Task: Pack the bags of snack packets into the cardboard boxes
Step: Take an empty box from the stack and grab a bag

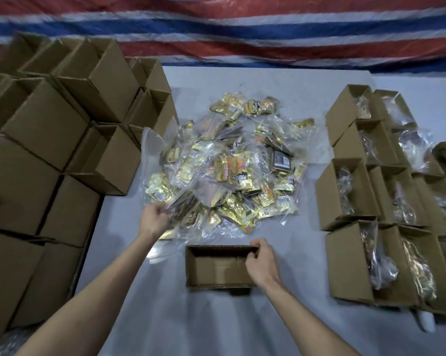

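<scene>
My left hand [153, 219] pinches a clear bag of snack packets [188, 199] at the near-left edge of the pile [232, 163] mid-worktop, while my right hand [261, 263] grips the right wall of the open cardboard box [216, 268] near the worktop's [242, 325] front edge, filled boxes [371, 196] along its right side.

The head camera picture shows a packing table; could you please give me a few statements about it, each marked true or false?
1. The open box in front of the person has nothing in it. True.
2. The right hand lifts a bag from the pile. False: it grips the box's far right corner.
3. The left hand grips a clear bag at the near edge of the pile of bags. True.
4. The filled boxes stand on the person's left. False: they stand on the right; the stacked boxes are on the left.
</scene>
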{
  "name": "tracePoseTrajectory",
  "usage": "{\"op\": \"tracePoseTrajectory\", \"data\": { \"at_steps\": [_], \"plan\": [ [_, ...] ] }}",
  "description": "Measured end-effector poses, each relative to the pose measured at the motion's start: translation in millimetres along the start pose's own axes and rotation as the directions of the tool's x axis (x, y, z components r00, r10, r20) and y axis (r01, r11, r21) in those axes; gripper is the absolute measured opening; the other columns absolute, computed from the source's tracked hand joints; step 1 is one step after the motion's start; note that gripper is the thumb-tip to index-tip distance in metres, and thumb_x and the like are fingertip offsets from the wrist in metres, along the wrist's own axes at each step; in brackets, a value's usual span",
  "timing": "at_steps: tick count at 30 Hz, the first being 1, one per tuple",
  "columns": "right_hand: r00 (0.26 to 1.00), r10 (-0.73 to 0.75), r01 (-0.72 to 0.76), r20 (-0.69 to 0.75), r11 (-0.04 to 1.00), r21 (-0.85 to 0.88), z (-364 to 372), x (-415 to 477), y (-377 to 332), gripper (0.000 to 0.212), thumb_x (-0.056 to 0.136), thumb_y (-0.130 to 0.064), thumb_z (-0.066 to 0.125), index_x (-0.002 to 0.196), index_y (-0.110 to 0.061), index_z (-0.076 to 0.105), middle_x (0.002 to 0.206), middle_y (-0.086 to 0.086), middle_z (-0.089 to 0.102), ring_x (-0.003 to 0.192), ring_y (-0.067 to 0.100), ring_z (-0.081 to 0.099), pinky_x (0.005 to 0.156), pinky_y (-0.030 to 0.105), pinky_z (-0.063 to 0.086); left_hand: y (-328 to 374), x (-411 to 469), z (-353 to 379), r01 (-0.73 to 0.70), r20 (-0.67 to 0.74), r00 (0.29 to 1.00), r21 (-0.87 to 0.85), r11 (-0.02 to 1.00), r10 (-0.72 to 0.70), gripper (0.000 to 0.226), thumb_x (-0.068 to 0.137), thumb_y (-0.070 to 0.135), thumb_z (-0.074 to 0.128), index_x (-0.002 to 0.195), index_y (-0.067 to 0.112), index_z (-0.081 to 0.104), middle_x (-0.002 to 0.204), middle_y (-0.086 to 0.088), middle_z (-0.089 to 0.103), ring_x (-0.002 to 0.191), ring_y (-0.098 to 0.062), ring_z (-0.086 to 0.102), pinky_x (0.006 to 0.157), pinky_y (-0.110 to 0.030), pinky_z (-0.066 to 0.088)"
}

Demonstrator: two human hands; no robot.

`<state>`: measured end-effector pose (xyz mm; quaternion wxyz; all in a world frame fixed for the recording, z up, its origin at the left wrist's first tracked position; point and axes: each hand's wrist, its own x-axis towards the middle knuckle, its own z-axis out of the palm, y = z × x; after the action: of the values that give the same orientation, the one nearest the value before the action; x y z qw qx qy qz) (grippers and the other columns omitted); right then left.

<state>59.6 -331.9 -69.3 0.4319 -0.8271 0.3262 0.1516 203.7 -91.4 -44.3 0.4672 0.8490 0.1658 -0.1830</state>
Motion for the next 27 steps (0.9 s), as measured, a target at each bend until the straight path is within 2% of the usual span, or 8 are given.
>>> {"op": "tracePoseTrajectory", "data": {
  "at_steps": [4,8,13,17,20,22,24,27],
  "plan": [
    [0.996,-0.034,0.026,-0.082,0.994,-0.102,-1.1,-3.8,-4.1,0.038,0.091,-0.021,0.058,0.128,-0.022,0.051,0.132,0.005,0.049,0.120,0.023,0.048,0.100,0.032,0.037,-2.1,-17.8,-6.6,-0.007,-0.008,1.000,-0.139,0.990,0.006,0.027,0.097,-0.008,0.038,0.090,-0.004,0.063,0.082,-0.012,0.058,0.075,-0.031,0.066,0.055,-0.033,0.060],
    [0.938,-0.234,0.202,-0.257,0.969,-0.144,-2.5,-14.0,-19.7,0.061,0.082,-0.026,0.068,0.139,-0.020,0.046,0.136,0.004,0.045,0.134,0.024,0.036,0.115,0.037,0.022,-9.5,-32.6,-15.3,-0.007,0.016,1.000,-0.213,0.977,0.011,0.024,0.104,0.005,0.041,0.104,-0.007,0.062,0.097,-0.021,0.058,0.088,-0.041,0.065,0.072,-0.046,0.062],
    [0.860,-0.477,0.499,-0.179,0.860,0.105,-10.0,-10.2,-49.9,0.076,0.088,-0.009,0.064,0.151,-0.036,0.030,0.151,-0.007,0.034,0.141,0.015,0.034,0.116,0.039,0.033,-6.2,-56.2,-28.7,-0.058,0.045,0.996,-0.309,0.949,0.075,0.021,0.103,0.005,0.046,0.104,-0.001,0.066,0.113,-0.035,0.060,0.096,-0.043,0.067,0.077,-0.051,0.061],
    [0.755,-0.652,0.653,-0.069,0.738,0.170,-19.9,0.9,-81.8,0.090,0.089,-0.010,0.069,0.151,-0.053,0.018,0.157,-0.012,0.027,0.146,0.010,0.026,0.115,0.037,0.032,8.1,-73.8,-36.1,-0.109,0.106,0.982,-0.339,0.934,0.153,0.024,0.104,0.009,0.046,0.100,-0.003,0.066,0.100,-0.035,0.056,0.101,-0.051,0.060,0.079,-0.054,0.060],
    [0.672,-0.736,0.741,-0.081,0.669,0.058,-27.7,7.5,-97.0,0.070,0.083,-0.015,0.074,0.138,-0.048,0.046,0.157,-0.009,0.031,0.146,0.010,0.023,0.116,0.042,0.025,16.8,-84.6,-33.1,-0.113,0.175,0.966,-0.377,0.919,0.191,0.022,0.102,0.001,0.045,0.099,0.000,0.067,0.097,-0.024,0.055,0.096,-0.044,0.061,0.074,-0.046,0.061],
    [0.638,-0.752,0.761,-0.166,0.649,-0.018,-36.5,10.3,-97.9,0.033,0.081,-0.013,0.073,0.105,-0.034,0.067,0.151,-0.015,0.041,0.148,0.016,0.021,0.118,0.047,0.010,19.1,-91.8,-27.0,-0.105,0.202,0.960,-0.371,0.923,0.191,0.021,0.100,-0.005,0.044,0.098,-0.001,0.065,0.095,-0.021,0.057,0.085,-0.028,0.066,0.065,-0.032,0.061],
    [0.604,-0.776,0.784,-0.182,0.619,-0.036,-48.5,10.0,-93.1,0.011,0.083,-0.015,0.066,0.089,-0.024,0.064,0.137,-0.022,0.053,0.147,0.012,0.023,0.117,0.039,0.004,16.3,-97.9,-16.6,-0.062,0.252,0.953,-0.383,0.922,0.169,0.020,0.099,-0.006,0.044,0.099,0.001,0.063,0.094,-0.016,0.059,0.078,-0.017,0.067,0.062,-0.027,0.059],
    [0.574,-0.805,0.819,-0.152,0.570,0.069,-66.4,-3.8,-85.6,0.018,0.093,-0.018,0.057,0.089,-0.035,0.054,0.094,-0.025,0.062,0.107,0.002,0.056,0.098,0.026,0.038,7.6,-102.5,0.5,-0.009,0.312,0.937,-0.425,0.905,0.155,0.018,0.100,0.008,0.053,0.112,0.006,0.067,0.109,-0.014,0.065,0.099,-0.029,0.067,0.082,-0.039,0.060]
  ]
}}
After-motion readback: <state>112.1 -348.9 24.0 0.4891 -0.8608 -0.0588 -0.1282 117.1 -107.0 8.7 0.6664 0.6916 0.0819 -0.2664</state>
